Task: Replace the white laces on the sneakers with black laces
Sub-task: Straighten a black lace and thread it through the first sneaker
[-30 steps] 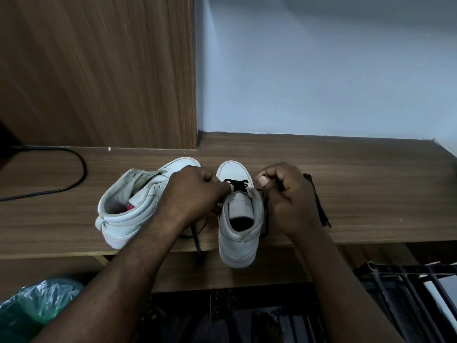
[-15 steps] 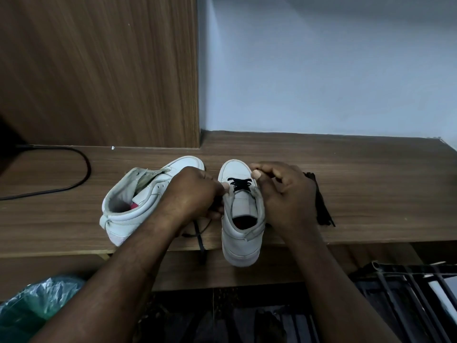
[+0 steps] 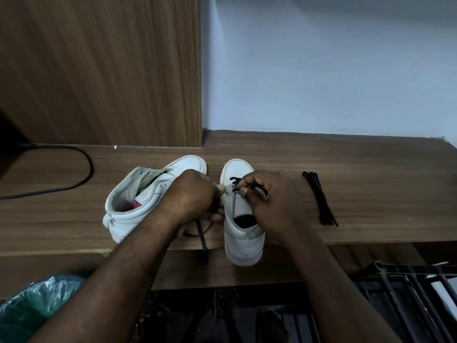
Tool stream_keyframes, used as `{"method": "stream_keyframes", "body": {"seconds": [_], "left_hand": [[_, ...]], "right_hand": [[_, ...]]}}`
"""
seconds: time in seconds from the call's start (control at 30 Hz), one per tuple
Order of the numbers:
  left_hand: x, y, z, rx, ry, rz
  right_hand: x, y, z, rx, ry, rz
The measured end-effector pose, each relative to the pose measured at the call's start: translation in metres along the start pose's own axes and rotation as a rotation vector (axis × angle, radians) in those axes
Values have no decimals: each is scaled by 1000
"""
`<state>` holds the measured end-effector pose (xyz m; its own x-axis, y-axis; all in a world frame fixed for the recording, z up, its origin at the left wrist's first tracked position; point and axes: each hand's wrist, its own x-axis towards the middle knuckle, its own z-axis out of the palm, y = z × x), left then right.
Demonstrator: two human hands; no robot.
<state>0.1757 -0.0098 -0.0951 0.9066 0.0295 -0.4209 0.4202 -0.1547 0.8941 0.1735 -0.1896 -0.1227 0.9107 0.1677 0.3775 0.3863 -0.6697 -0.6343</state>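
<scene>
— Where is the sneaker (image 3: pixel 243 219) they're working on?

— Upright on the bench (image 3: pixel 371 169), toe to the wall and heel jutting over the front edge, right between the two hands.

— And the hands?

— The left hand (image 3: pixel 195 196) is curled against the sneaker's left side, thumb pressed on its edge. The right hand (image 3: pixel 269 196) sits over the right side, pinching the black lace (image 3: pixel 235 180) at the eyelets near the toe.

— Any loose lace?

— One end trails out from under the left hand and hangs over the bench edge. A spare lace (image 3: pixel 320 198) lies bundled on the bench, to the right of the right hand and not touching it.

— The other sneaker (image 3: pixel 138 201)?

— Tipped on its side, just left of the left hand.
</scene>
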Motion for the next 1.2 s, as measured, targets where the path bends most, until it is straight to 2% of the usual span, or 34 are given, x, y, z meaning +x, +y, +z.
{"method": "stream_keyframes", "body": {"seconds": [0.13, 0.3, 0.6, 0.87, 1.2], "left_hand": [[1, -2, 0, -10, 1, 2], [1, -3, -1, -55, -28, 12], [-1, -6, 0, -92, -78, 47], [2, -8, 0, -54, -43, 153], [3, -10, -1, -72, -45, 185]], "right_hand": [[0, 0, 1, -36, -7, 18], [-1, -6, -1, -8, 11, -56], [-3, -12, -1, 175, -9, 90], [-1, -11, -1, 198, -16, 126], [1, -14, 2, 191, 43, 161]]}}
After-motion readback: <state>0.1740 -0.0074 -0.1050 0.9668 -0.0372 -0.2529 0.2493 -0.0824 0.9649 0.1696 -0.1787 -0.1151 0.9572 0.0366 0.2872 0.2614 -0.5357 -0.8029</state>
